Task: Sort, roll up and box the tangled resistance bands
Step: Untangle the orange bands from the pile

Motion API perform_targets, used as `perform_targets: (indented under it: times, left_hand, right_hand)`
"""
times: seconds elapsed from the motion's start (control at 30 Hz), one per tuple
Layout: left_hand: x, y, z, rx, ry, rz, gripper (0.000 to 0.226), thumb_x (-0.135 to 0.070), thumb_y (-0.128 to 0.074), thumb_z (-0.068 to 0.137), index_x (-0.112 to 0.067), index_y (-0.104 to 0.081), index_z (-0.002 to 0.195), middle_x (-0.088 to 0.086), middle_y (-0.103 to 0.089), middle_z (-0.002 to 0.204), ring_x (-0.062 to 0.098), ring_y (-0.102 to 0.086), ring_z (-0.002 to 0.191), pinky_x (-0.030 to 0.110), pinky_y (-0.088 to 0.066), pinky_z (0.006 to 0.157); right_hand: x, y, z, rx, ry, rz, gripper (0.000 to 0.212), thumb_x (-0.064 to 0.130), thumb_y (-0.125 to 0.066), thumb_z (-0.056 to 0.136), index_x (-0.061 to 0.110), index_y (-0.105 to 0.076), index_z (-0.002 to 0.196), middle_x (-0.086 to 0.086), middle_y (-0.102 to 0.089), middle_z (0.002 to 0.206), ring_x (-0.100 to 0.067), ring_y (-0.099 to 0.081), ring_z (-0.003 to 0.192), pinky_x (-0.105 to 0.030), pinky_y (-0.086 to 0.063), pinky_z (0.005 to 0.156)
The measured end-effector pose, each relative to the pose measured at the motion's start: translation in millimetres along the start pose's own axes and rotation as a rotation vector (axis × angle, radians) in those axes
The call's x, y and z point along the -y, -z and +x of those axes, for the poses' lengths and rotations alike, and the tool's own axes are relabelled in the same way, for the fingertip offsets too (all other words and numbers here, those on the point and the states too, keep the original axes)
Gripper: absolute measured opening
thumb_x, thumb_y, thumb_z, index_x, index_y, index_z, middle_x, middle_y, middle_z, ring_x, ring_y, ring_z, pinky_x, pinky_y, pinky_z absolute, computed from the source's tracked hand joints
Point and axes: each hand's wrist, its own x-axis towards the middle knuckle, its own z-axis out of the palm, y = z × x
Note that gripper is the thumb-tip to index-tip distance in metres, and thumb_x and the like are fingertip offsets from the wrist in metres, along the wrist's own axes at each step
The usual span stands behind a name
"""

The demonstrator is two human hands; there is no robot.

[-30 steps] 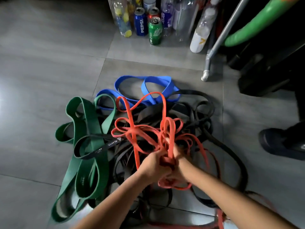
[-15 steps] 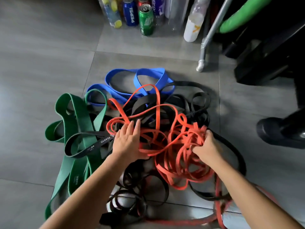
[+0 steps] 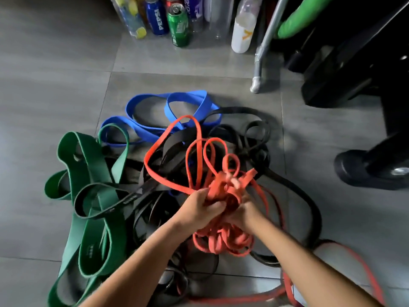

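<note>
Gripping one gathered wad of orange bands [image 3: 222, 187], both hands are closed on it together. The left hand [image 3: 199, 210] clenches the wad from its left side and the right hand [image 3: 241, 214] clasps it from the right, knuckles nearly touching. Half a second earlier the hands were apart: the left lay flat and open on the heap while the right alone clutched orange strands. The left has since come across and joined the grasp, and the wad now sits tighter. Judgement: sorting by colour is under way, orange first; rolling and boxing are not begun.

Below the wad, more orange loops hang bunched. Beyond the wad, long orange loops reach out over the black bands [image 3: 261, 129], so this colour is not yet free, and a hard pull may drag the black ones along. Left of the wad lie the wide green bands [image 3: 88, 169], crossed by a black strap. Beyond and left of the wad lie the blue bands [image 3: 190, 100]. Nearer than the wad, to its right, a reddish strand [image 3: 354, 258] trails on the tiled floor [image 3: 55, 85]. Far beyond the wad stand cans and bottles, a green can [image 3: 179, 25] among them. No box is in view.
</note>
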Motion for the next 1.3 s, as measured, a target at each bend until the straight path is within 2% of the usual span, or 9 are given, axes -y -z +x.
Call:
perform_targets:
  times: [0.1, 0.23, 0.37, 0.53, 0.7, 0.93, 1.0, 1.13, 1.3]
  left_hand:
    - [-4, 11, -2, -0.047, -0.082, -0.057, 0.028, -0.042, -0.069, 0.072, -0.02, -0.054, 0.081, -0.01, -0.057, 0.066, 0.003, -0.054, 0.06, 0.027, -0.049, 0.056]
    - [-5, 39, -3, -0.492, 0.007, -0.4, 0.007, -0.032, -0.056, 0.093, -0.026, -0.059, 0.091, -0.007, -0.068, 0.079, 0.018, -0.071, 0.069, 0.028, -0.053, 0.048]
    - [-5, 49, -12, -0.51, 0.057, -0.157, 0.01, -0.017, -0.054, 0.093, -0.027, -0.054, 0.091, 0.002, -0.063, 0.088, 0.022, -0.067, 0.077, 0.039, -0.055, 0.065]
    - [-56, 36, -52, -0.127, -0.006, 0.41, 0.029, -0.023, -0.061, 0.088, -0.004, -0.056, 0.109, 0.02, -0.061, 0.105, 0.036, -0.058, 0.1, 0.036, -0.044, 0.083]
    - [-142, 22, -105, 0.008, -0.105, 0.706, 0.072, -0.041, -0.066, 0.082, -0.013, -0.036, 0.141, 0.015, -0.044, 0.137, 0.029, -0.046, 0.123, 0.029, -0.036, 0.098]
    - [-224, -6, -179, 0.069, -0.331, 0.774, 0.125, -0.056, -0.081, 0.057, -0.023, -0.005, 0.15, 0.008, -0.021, 0.147, 0.028, -0.025, 0.137, 0.038, -0.028, 0.108]
    - [-239, -21, -192, -0.003, -0.412, 0.639, 0.133, -0.053, -0.085, 0.051, -0.024, -0.002, 0.15, 0.007, -0.02, 0.149, 0.029, -0.019, 0.139, 0.044, -0.025, 0.114]
    - [-246, -60, -210, -0.002, -0.515, 0.196, 0.081, -0.024, -0.082, 0.054, -0.013, -0.047, 0.125, 0.008, -0.061, 0.114, 0.024, -0.062, 0.099, 0.04, -0.052, 0.088]
    - [-197, -109, -219, 0.043, -0.272, 0.107, 0.024, -0.018, -0.071, 0.076, -0.014, -0.057, 0.096, 0.003, -0.067, 0.083, 0.021, -0.064, 0.07, 0.032, -0.055, 0.068]
  right_hand:
    - [-20, 15, -7, -0.281, -0.174, 0.274, 0.045, 0.02, -0.075, 0.072, 0.022, -0.06, 0.114, 0.003, -0.061, 0.102, -0.012, -0.058, 0.089, -0.023, -0.046, 0.077]
    - [-43, 56, -28, -0.693, -0.277, 0.507, 0.024, 0.002, -0.068, 0.076, 0.024, -0.059, 0.069, 0.005, -0.063, 0.071, -0.006, -0.052, 0.056, -0.017, -0.043, 0.052]
    - [-76, 106, -82, -0.978, -0.494, 0.481, 0.007, 0.012, -0.071, 0.077, 0.007, -0.065, 0.077, -0.011, -0.06, 0.073, -0.019, -0.053, 0.063, -0.031, -0.043, 0.059]
    - [-37, 140, -175, -1.065, -0.36, 0.42, 0.013, 0.005, -0.07, 0.077, 0.014, -0.063, 0.084, -0.01, -0.061, 0.083, -0.017, -0.055, 0.076, -0.028, -0.039, 0.062]
    - [37, 161, -251, -1.014, -0.086, 0.249, 0.02, 0.005, -0.07, 0.075, 0.021, -0.062, 0.069, 0.005, -0.061, 0.071, -0.007, -0.056, 0.065, -0.018, -0.039, 0.062]
    - [152, 181, -346, -0.931, 0.292, 0.207, 0.062, -0.006, -0.068, 0.073, 0.056, -0.065, 0.062, 0.033, -0.062, 0.06, 0.011, -0.059, 0.063, 0.003, -0.039, 0.058]
    - [171, 185, -365, -0.901, 0.366, 0.219, 0.055, -0.007, -0.068, 0.074, 0.046, -0.069, 0.063, 0.034, -0.062, 0.06, 0.014, -0.06, 0.061, 0.001, -0.041, 0.056]
    - [191, 182, -387, -0.884, 0.422, 0.289, 0.031, -0.006, -0.069, 0.073, 0.023, -0.062, 0.067, 0.014, -0.066, 0.063, -0.002, -0.064, 0.063, -0.019, -0.053, 0.069]
    - [179, 174, -400, -0.9, 0.359, 0.281, 0.016, 0.007, -0.07, 0.072, 0.022, -0.069, 0.074, -0.006, -0.072, 0.082, -0.024, -0.07, 0.077, -0.037, -0.056, 0.078]
